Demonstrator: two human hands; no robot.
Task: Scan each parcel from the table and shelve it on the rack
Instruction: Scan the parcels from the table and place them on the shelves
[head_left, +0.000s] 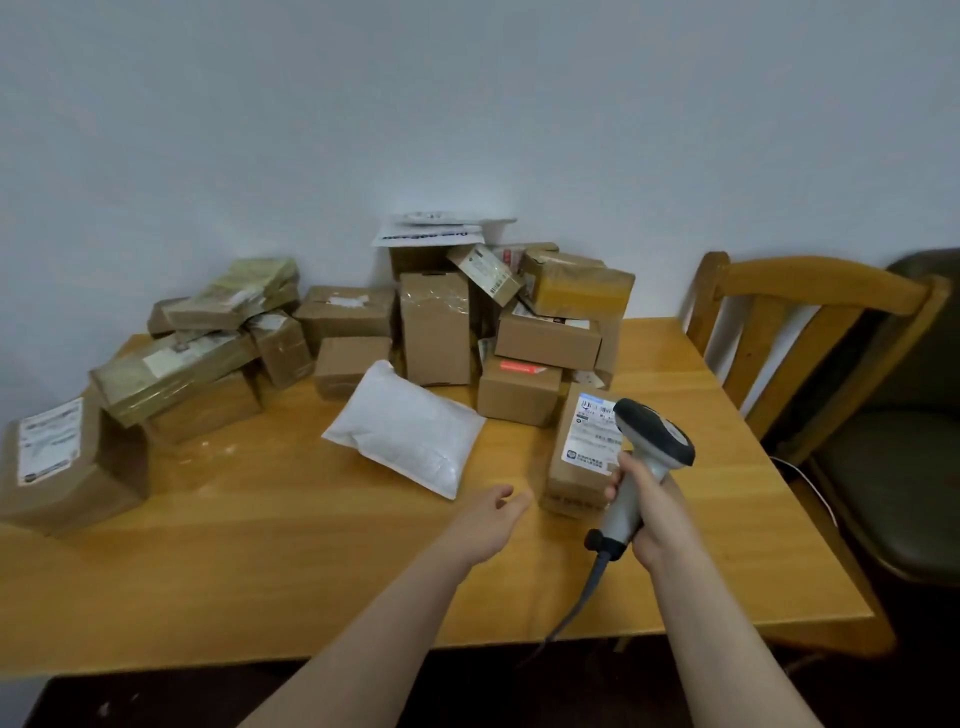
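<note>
Two hands, both yours, are over a wooden counter (234, 582).

- Your right hand (652, 504): grip wrapped round the handle of a grey scanner (652, 441). Its dark-edged head sits above the printed label of a small brown box (579, 467). A grey cable (587, 592) drops from the handle's base past the counter's near edge.
- Your left hand (496, 512): grip released, fingers loosely extended, holding nothing. It is just left of the small brown box and just below a white padded bag (410, 436). Whether it touches the counter cannot be told.
- Small brown box: flat on the counter, label up, at the right front of the parcels.
- White padded bag: lying at an angle in front of the pile, near the centre.
- Many cardboard parcels (548, 340): stacked against the wall (467, 104) at the counter's far side, with one tall box (436, 327) upright among them.
- One large box (62, 467) with a white label: set apart at the left edge.
- One wooden chair (810, 332): at the counter's right end.
</note>
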